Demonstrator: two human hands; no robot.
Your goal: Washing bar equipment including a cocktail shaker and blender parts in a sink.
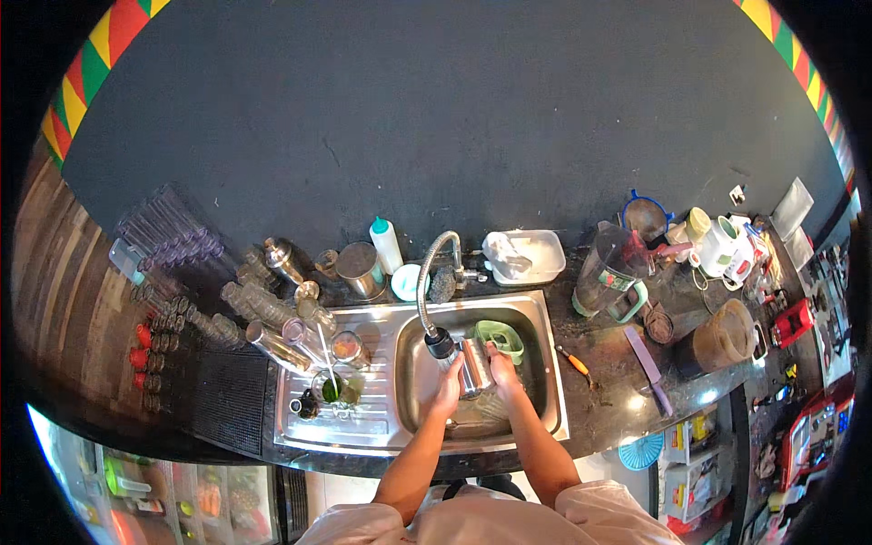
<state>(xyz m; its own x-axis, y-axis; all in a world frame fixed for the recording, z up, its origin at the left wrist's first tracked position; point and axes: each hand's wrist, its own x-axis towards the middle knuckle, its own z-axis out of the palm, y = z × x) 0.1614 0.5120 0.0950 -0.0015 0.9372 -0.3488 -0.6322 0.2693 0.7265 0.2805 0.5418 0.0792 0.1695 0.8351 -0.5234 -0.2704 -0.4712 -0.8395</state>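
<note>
The metal cup (474, 368) is over the basin of the sink (556, 386), directly between the person's two hands. The left hand (446, 391) lies along its left flank and the right hand (502, 369) along its right, so neither is clearly nearer: both touch it. The fingers of both hands are closed around the cup, gripping it from opposite sides. Its long axis runs roughly away from the person, the far end leaning a little to the left. That far end is just beside the spray head (440, 343), which hangs from the curved hose (421, 291) beyond the left hand. The green tub (499, 338) lies in the basin beyond the right hand, near the cup's right side. To the right of the sink, an orange-handled knife (574, 361) rests on the table (601, 400).

The undersides of the hands are hidden, so how far the fingers wrap beneath the cup cannot be told. Glare blurs its surface, and its mouth is hard to make out. Whether water runs from the spray head is unclear. Something pale and clear shows in the basin below the hands, too indistinct to name. The forearms cover part of the sink's near edge.
</note>
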